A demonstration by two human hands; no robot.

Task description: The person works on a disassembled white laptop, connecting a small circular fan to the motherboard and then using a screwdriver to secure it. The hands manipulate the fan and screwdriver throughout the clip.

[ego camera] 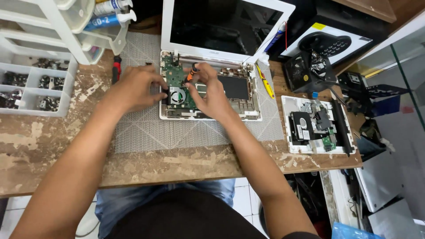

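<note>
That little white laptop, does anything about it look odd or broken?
Yes: the white laptop lies open with its top cover off, green circuit board and fan bare. The right hand holds an orange-handled screwdriver over it.

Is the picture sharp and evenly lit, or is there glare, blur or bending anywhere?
Head view: even light, soft shadows; the laptop screen shows faint reflections; the right hand and left hand look sharp; the desk edge bows, wide-lens distortion.

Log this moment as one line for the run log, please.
right hand: holds orange-black screwdriver over green board | left hand: rests by fan | opened white laptop on grey mat
</note>
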